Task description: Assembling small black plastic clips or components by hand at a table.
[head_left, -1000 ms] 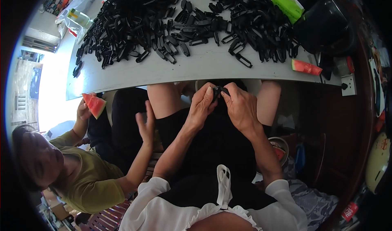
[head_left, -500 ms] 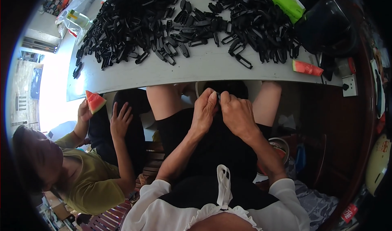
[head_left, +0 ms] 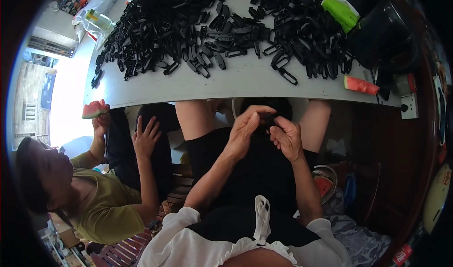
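Over my lap, just below the table edge, a small black plastic piece (head_left: 270,120) is pinched between my two hands. It looks much like the pieces heaped on the table, but its outline is partly covered by fingers. My left hand (head_left: 246,129) grips it from the left, fingers bent across its top. On the other side, my right hand (head_left: 288,137) holds it between thumb and curled fingers. Beyond my hands, between my knees, a dark-lined container with a pale rim (head_left: 234,107) shows partly under the table.
Heaps of black plastic pieces (head_left: 155,36) cover the far part of the table (head_left: 188,88). A watermelon slice (head_left: 361,85) and a green packet (head_left: 339,13) lie on the right. To my left sits a person (head_left: 106,201) holding watermelon (head_left: 95,109). Beside my right leg is a bowl with watermelon (head_left: 324,184).
My right hand has turned and lowered slightly, so its thumb and the black piece now show. The neighbour's watermelon has moved left and turned. The whole view has shifted slightly.
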A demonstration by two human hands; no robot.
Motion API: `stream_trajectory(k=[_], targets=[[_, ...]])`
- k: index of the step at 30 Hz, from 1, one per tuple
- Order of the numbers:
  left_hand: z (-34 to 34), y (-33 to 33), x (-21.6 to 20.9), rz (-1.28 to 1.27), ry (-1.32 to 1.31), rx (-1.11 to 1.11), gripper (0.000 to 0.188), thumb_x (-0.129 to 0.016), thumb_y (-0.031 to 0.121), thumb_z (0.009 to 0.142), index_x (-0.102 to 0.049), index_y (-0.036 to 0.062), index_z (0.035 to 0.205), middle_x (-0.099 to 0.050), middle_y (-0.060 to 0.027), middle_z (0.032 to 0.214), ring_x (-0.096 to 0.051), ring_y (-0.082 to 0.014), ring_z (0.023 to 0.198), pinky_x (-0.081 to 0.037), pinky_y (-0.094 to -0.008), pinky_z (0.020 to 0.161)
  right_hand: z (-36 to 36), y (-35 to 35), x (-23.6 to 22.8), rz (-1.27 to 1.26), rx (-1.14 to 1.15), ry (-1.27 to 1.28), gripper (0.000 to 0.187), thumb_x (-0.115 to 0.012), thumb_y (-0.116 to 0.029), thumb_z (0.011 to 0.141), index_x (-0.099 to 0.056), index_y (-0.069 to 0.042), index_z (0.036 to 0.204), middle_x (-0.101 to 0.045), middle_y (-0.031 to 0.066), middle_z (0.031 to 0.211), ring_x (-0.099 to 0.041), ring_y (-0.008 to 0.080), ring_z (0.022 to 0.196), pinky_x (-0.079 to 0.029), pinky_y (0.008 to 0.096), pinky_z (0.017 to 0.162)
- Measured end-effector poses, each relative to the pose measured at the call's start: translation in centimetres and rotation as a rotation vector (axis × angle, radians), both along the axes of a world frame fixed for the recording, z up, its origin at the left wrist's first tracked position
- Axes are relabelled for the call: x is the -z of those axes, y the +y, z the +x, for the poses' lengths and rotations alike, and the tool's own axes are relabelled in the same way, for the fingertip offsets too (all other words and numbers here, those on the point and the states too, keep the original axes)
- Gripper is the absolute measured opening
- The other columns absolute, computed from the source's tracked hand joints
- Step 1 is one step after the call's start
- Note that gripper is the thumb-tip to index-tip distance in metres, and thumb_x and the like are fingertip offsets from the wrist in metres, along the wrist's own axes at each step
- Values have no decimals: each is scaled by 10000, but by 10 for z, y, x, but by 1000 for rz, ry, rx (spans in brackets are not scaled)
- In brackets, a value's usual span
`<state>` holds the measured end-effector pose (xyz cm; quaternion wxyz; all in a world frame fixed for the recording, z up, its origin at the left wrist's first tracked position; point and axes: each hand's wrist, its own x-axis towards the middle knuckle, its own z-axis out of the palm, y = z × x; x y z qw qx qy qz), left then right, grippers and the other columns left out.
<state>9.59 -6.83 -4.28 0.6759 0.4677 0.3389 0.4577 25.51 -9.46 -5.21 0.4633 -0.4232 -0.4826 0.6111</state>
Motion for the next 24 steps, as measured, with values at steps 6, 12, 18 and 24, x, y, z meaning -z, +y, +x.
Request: stream_trajectory(k=[6,12,18,24], targets=[[-50,48,-36,62,489,-273,147,-558,114,905,-604,21,1009,-587,-73,815,-534,-147,682,-420,-295,613,13,0,24,-48,69,-516,296,-594,-251,905,-562,4,759,-577,83,653,-550,153,534,-420,290,478],[-43,72,-45,609,1367,-532,249,-621,208,859,-546,86,1062,-554,-109,846,-588,-291,735,-455,-406,591,10,14,-7,301,78,-1036,211,-603,-229,887,-581,-21,913,-610,166,831,-616,340,693,-482,410,568],[-27,110,-28,643,1561,-499,303,-675,204,794,-507,71,1008,-540,-127,868,-612,-316,788,-477,-429,598,19,72,-66,573,421,-1264,213,-700,-94,771,-522,-9,851,-491,122,830,-588,300,768,-478,397,602],[-29,123,-19,681,1524,-554,286,-606,86,785,-516,77,1057,-574,-130,857,-613,-342,683,-476,-430,565,20,104,-40,535,278,-1343,266,-738,-75,712,-535,31,846,-529,157,871,-581,342,782,-465,401,669]])
